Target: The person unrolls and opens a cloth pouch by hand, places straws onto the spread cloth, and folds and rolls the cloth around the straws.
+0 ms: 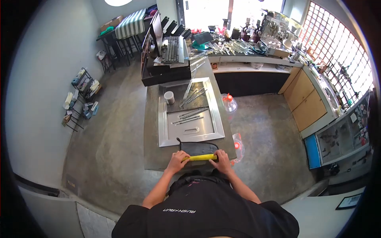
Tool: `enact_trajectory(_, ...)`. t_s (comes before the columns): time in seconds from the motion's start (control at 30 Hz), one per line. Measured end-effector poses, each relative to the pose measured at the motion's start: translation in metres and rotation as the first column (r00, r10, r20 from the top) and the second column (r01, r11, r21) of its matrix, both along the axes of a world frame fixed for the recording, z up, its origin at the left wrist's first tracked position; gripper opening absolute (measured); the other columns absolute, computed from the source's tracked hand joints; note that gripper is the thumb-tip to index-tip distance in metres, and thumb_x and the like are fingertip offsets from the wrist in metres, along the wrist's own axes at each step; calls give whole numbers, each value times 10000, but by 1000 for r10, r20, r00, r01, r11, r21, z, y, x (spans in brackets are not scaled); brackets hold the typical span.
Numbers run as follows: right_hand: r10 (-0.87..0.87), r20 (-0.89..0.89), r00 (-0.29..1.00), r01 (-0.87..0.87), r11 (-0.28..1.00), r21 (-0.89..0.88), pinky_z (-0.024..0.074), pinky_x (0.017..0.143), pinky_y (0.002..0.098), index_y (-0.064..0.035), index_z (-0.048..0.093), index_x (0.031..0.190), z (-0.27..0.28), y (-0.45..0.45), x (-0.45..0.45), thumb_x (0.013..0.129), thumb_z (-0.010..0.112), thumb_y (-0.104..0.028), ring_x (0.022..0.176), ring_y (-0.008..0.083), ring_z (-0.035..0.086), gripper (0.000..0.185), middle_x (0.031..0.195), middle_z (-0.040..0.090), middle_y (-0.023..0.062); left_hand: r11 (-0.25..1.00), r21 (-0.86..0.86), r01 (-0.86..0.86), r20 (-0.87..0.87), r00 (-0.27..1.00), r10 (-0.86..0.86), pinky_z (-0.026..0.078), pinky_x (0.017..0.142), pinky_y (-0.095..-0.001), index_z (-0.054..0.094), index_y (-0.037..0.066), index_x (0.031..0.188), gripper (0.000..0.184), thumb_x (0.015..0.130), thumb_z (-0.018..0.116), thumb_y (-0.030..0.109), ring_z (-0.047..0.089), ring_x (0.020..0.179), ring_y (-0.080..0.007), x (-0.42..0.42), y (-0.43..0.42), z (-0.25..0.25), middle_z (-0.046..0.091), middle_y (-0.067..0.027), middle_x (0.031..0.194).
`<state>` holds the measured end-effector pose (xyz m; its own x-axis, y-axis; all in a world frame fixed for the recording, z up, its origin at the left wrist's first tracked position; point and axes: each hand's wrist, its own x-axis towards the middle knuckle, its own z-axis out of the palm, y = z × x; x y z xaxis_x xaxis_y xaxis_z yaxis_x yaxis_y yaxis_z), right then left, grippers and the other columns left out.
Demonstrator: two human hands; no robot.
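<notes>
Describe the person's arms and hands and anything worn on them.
Two bare hands, left and right, without visible gloves or rings. The forearms are uncovered below the loose, short sleeves of a black shirt with pale lettering.

Counter [152, 131] bears metal tray [162, 127] and dark cloth [198, 148]

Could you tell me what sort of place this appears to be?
It looks like a small café, probably behind its service counter. What appears to be an espresso machine stands near the windows, and a keyboard sits above a black box like a till drawer.
</notes>
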<state>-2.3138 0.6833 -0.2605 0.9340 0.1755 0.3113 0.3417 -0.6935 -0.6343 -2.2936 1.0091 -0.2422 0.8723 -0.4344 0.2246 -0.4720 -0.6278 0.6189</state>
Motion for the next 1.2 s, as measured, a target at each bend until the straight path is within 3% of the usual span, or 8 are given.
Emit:
enact_trajectory(0.1,21,42,999,-19,998,-54,497,903,487,-121,702,1223,1,-1,-2,868,877,-259,1083,336,610,419,1105,627,96,999,10,36,-75,997,-35,503,977,-459,745,167,1169,288,896,835,154,659,1140,-305,-1,-1,4,689,-53,1133)
enact_trajectory(0.2,23,46,999,-18,993,-114,487,891,461,-128,753,1165,-8,-2,-11,846,888,-269,1078,314,600,374,1091,615,84,999,-3,41,-58,998,-41,507,982,-465,750,156,1177,307,885,846,166,659,1141,-307,1,1,-6,687,-56,1158)
enact_trajectory(0.37,-33,11,999,34,993,-112,474,910,464,-127,738,1130,0,3,-18,805,906,-219,1095,327,594,378,1126,621,89,999,25,46,-37,998,-46,509,940,-453,751,137,1158,364,810,816,51,633,1110,-324,-1,-2,-12,662,-72,1109)
enact_trajectory(0.6,-52,-24,998,48,990,-130,468,914,471,-123,688,1027,-5,8,-24,735,909,-154,1067,334,583,368,1087,623,82,998,46,49,-52,998,-46,514,974,-462,748,133,1137,355,799,789,31,630,1149,-317,-4,-6,-10,670,-66,1130)
enact_trajectory(0.87,-2,-24,1000,1,999,-53,498,940,473,-82,745,1108,-9,-3,-25,827,876,-174,1106,338,592,324,1126,624,96,995,-79,67,-219,972,-83,545,969,-435,756,55,1134,227,929,820,130,658,1119,-340,4,13,-15,693,-109,1131)
enact_trajectory(0.97,-5,-14,1000,4,999,-41,503,946,471,-73,753,1137,-6,-2,-26,867,866,-188,1113,335,596,314,1137,627,110,988,-134,72,-97,992,-86,542,963,-425,775,52,1142,197,979,800,161,664,1078,-334,5,12,-14,691,-115,1094)
enact_trajectory(1.13,-37,-17,999,37,999,-30,508,943,470,-79,751,1203,-4,2,-32,931,820,-167,1103,345,603,295,1135,624,138,989,-123,82,-134,986,-98,545,989,-442,780,64,1185,212,994,768,156,663,1085,-354,14,12,-23,679,-136,1086)
enact_trajectory(1.2,-113,-55,992,119,986,113,518,939,463,-75,744,1234,-3,7,-32,967,762,-115,1098,358,612,271,1154,621,145,990,-117,82,-155,983,-99,549,985,-442,781,68,1196,214,1001,760,155,665,1084,-354,18,11,-23,678,-136,1094)
